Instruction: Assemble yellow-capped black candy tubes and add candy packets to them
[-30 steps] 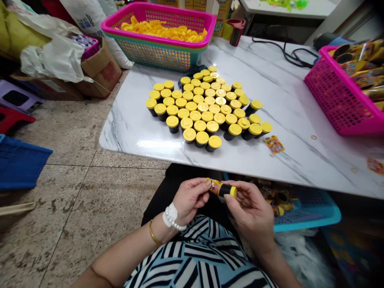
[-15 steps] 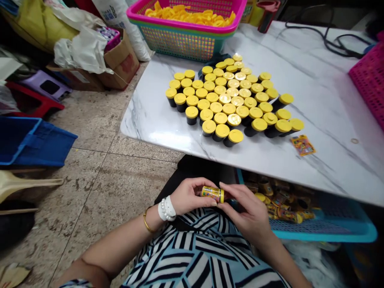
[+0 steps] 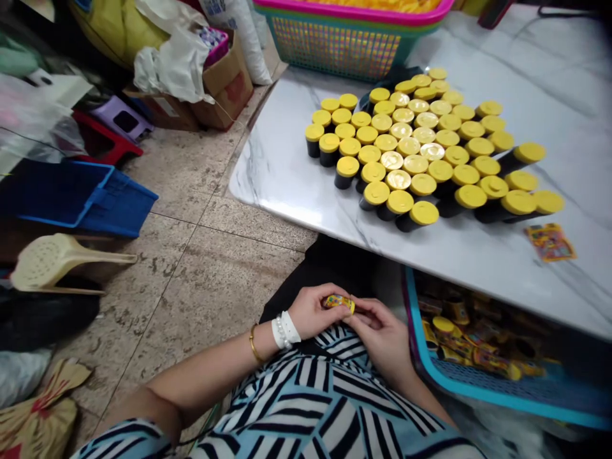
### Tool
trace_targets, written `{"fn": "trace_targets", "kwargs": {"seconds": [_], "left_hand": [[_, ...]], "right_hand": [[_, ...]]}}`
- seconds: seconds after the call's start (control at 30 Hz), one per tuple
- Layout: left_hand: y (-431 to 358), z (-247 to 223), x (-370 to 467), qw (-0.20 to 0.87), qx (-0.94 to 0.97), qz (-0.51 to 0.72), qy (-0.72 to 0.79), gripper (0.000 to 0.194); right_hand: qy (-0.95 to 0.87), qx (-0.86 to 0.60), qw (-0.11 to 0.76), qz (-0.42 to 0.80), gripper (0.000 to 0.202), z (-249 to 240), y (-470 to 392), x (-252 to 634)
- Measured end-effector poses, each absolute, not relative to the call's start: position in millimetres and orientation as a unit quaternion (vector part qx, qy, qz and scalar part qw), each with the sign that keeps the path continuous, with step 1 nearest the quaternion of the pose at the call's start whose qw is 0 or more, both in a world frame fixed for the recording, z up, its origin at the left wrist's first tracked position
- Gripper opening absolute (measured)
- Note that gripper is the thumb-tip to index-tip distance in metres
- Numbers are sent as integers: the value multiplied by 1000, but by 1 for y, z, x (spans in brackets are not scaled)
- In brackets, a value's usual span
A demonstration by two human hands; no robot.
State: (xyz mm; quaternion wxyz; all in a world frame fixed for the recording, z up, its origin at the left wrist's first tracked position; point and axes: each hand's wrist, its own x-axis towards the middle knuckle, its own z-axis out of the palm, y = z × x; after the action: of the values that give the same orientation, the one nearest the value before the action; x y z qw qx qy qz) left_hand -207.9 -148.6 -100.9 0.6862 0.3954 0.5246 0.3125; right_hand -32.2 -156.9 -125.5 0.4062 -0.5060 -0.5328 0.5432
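Over my lap, my left hand (image 3: pixel 313 311) is wrapped round a small labelled tub (image 3: pixel 338 302) with a yellow end. The fingers of my right hand (image 3: pixel 381 330) are pinched at that yellow end and partly hide it. On the table in front stand many black tubs with yellow lids (image 3: pixel 408 146), close together and some of them tilted. A colourful printed label (image 3: pixel 551 242) lies flat to their right. Below the table edge, a blue basket (image 3: pixel 430 376) holds more labelled tubs in a loose heap.
A pink-rimmed basket (image 3: pixel 335 48) of yellow pieces stands at the table's back. The marble-patterned table (image 3: pixel 287 159) has its rounded corner to my left. On the floor are a blue crate (image 3: pixel 119 204), a cream stool (image 3: pixel 52 258) and a cardboard box (image 3: pixel 229 89).
The view has swung left, so the table things appear further right. Both hands stay together on the tub, which is now more covered by my fingers.
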Motion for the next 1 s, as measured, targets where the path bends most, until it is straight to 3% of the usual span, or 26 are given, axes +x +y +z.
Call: {"fn": "trace_targets", "kwargs": {"seconds": [0.17,0.37,0.53,0.63,0.73,0.8,0.9,1.0], "left_hand": [[-146,-112,-218,777,288,278,485,53],[-149,-127,-218,761,335,283,478,48],[-154,-135,-216,748,380,290,460,43],[-157,-129,-219,747,392,292,450,44],[-161,-124,-219,738,375,292,480,52],[-163,-124,-217,719,373,299,504,46],[-161,-127,-212,672,421,327,514,36],[-158,-130,-206,688,414,325,500,38]], "right_hand": [[-647,-490,390,435,24,-126,-159,-27],[-373,-592,345,626,30,-136,-165,-39],[-223,-572,308,727,37,-138,-162,-39],[-221,-564,314,731,39,-136,-161,-39],[-267,-569,373,682,39,-133,-163,-42],[-300,-571,397,653,39,-133,-167,-43],[-265,-573,360,687,38,-135,-171,-43],[-227,-560,337,722,38,-137,-171,-40]]}}
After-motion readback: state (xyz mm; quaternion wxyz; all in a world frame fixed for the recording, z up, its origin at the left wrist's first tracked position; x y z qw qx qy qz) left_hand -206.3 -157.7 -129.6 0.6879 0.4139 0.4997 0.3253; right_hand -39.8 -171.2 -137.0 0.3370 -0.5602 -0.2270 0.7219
